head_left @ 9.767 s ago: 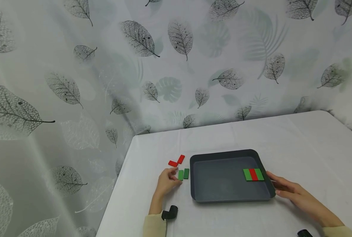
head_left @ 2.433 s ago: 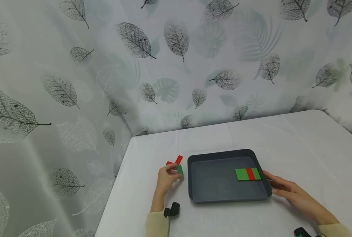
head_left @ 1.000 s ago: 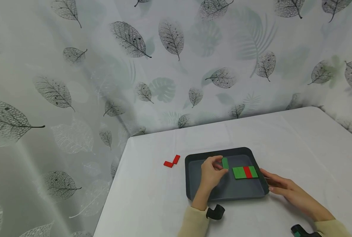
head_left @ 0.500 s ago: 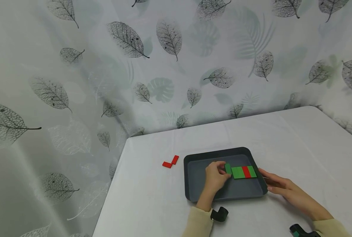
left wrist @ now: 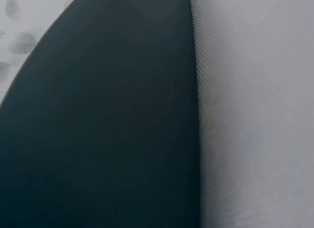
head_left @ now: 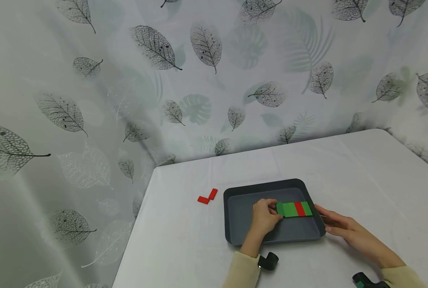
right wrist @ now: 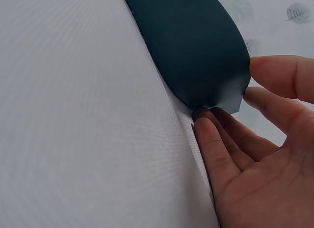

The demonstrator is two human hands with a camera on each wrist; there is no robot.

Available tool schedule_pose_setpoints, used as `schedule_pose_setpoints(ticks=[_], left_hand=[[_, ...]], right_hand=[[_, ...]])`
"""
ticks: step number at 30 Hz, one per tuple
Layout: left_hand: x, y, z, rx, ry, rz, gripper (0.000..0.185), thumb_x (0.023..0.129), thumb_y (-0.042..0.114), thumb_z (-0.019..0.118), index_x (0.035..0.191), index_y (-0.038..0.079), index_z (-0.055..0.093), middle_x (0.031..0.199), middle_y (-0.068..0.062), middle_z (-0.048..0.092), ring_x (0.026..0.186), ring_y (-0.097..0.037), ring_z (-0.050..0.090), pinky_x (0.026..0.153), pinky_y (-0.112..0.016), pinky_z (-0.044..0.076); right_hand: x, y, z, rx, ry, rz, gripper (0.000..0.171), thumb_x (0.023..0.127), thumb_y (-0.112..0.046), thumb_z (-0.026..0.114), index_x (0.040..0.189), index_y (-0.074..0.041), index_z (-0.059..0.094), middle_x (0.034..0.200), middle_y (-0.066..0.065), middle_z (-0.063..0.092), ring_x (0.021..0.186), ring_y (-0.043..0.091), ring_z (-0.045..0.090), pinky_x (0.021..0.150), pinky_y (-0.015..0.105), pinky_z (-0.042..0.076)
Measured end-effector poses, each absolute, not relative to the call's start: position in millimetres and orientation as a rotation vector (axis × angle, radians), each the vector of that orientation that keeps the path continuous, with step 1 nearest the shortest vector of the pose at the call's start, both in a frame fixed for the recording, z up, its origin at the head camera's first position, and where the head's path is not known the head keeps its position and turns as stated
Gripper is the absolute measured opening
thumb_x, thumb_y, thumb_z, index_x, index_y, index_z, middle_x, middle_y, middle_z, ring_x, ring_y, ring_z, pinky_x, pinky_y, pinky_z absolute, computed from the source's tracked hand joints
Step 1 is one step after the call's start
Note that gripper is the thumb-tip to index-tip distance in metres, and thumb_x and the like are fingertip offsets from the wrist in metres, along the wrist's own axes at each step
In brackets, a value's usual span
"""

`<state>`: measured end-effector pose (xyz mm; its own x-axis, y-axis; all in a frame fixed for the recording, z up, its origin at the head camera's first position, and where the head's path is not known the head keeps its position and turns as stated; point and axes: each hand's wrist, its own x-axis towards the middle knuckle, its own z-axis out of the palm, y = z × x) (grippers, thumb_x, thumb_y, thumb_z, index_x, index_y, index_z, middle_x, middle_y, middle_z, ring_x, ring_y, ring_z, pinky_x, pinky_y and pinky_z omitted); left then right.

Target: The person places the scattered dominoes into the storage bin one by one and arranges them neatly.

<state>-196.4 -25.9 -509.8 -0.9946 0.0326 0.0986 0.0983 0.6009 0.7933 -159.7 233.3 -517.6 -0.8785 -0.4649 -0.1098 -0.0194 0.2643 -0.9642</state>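
I count four flat green blocks and one red in the dark plastic tray [head_left: 235,224], my left hand [head_left: 263,216] pinching the end green block [head_left: 280,209], my right hand [head_left: 347,232] lying relaxed against the rim, two loose red blocks [head_left: 207,197] on the white tabletop [head_left: 361,176].

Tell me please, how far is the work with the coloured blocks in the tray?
Done: a row of green and red blocks lies flat in the dark tray. In hand: the left hand holds a green block against the row's left end. The right hand rests against the tray's right edge. Left: two red blocks lie on the white table, outside the tray.
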Motion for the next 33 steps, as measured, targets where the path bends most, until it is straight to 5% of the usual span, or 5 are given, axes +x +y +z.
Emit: schedule_pose_setpoints(ticks=[33], left_hand=[[-191.6, -27.7, -506.4, -0.235, -2.754, -1.196, 0.045, 0.064, -0.002, 0.086, 0.107, -0.001, 0.073, 0.084, -0.003, 0.062, 0.074, -0.004, 0.052, 0.077, -0.015, 0.043]], right_hand=[[-160.8, 234.9, -524.2, -0.554, 2.206, -1.683, 0.058, 0.101, -0.015, 0.050, 0.152, -0.001, 0.027, 0.133, -0.042, 0.035, 0.114, -0.024, 0.040, 0.085, 0.009, 0.042]])
